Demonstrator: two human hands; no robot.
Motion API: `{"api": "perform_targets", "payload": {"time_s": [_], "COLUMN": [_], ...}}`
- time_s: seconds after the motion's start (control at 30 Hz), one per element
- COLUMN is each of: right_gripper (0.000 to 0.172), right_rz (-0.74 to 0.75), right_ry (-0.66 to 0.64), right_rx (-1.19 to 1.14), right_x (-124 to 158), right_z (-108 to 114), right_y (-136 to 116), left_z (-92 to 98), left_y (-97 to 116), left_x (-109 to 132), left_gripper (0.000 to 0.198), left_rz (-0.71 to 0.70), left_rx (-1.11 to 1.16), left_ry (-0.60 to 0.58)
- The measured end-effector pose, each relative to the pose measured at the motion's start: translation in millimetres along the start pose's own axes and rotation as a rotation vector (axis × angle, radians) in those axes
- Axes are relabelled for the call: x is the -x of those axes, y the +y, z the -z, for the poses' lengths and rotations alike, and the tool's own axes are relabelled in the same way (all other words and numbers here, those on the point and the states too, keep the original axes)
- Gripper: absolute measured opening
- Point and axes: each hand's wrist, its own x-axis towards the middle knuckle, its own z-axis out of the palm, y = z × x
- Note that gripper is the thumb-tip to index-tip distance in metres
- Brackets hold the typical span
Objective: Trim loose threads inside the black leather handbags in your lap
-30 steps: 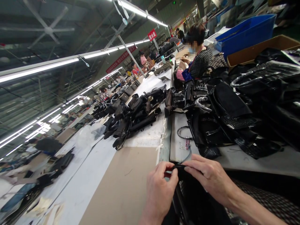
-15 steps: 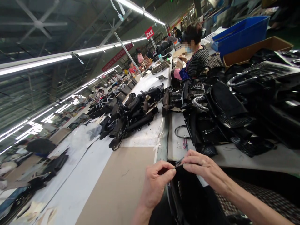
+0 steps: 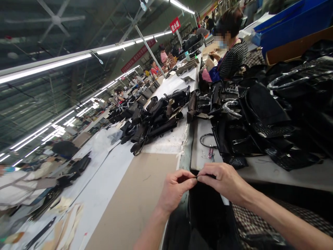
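Both left hand [image 3: 173, 190] and right hand [image 3: 223, 180] pinch black material [image 3: 208, 210] at its far edge.

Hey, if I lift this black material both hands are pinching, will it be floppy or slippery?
The black material would probably flex, since its edge looks thin between the left hand and right hand. It's likely not very slippery, as its surface looks mostly dull.

Place: a factory workshop, by its goods for bags
Roof [image 3: 28, 104]: high and dark, with a fan [image 3: 56, 20] and rows of strip lights [image 3: 47, 67]
Table [image 3: 104, 180]: long, heaped with black bags [image 3: 265, 106]
Workers [image 3: 235, 59]: several along it, one in a striped top
Sign [image 3: 174, 25]: red, set high
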Motion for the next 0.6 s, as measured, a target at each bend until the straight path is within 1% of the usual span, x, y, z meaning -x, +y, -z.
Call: {"api": "perform_targets", "payload": {"time_s": [0.07, 0.13, 0.17, 0.2, 0.23, 0.3, 0.37, 0.43, 0.5, 0.6], "right_gripper": [0.018, 0.019, 0.019, 0.019, 0.019, 0.019, 0.019, 0.018, 0.017, 0.016], "right_rz": [-0.009, -0.009, -0.005, -0.001, 0.001, 0.004, -0.003, -0.019, -0.04, -0.052], "right_ry": [0.028, 0.044, 0.045, 0.044, 0.042, 0.034, 0.03, 0.03, 0.036, 0.036], "right_rx": [0.002, -0.003, -0.008, -0.013, -0.018, -0.029, -0.043, -0.058, -0.073, -0.092], "right_x": [0.1, 1.6, 2.6, 3.5, 4.4, 5.6, 6.1, 6.0, 5.6, 5.3], "right_z": [-2.4, -4.0, -4.5, -4.7, -4.7, -4.0, -2.8, -1.5, -0.8, -1.8], "right_y": [-0.7, -1.0, -1.1, -1.0, -0.8, 0.5, 2.9, 6.1, 8.8, 9.4], "left_z": [-5.7, -12.1, -15.2, -18.0, -20.4, -24.1, -27.1, -29.6, -31.3, -30.8], "left_y": [6.9, 13.4, 15.6, 16.8, 17.2, 15.5, 11.1, 2.9, -10.2, -36.2], "left_x": [8.6, 17.6, 21.2, 24.0, 25.8, 27.5, 29.2, 34.3, 44.2, 66.0], "left_gripper": [0.018, 0.027, 0.027, 0.024, 0.02, 0.028, 0.032, 0.031, 0.031, 0.033], "left_rz": [-0.062, -0.142, -0.167, -0.176, -0.177, -0.181, -0.188, -0.159, -0.103, -0.041], "left_rx": [-0.162, -0.481, -0.665, -0.83, -0.966, -1.132, -1.17, -1.139, -1.097, -0.966], "left_ry": [0.045, 0.132, 0.168, 0.19, 0.194, 0.164, 0.151, 0.171, 0.181, 0.145]}}
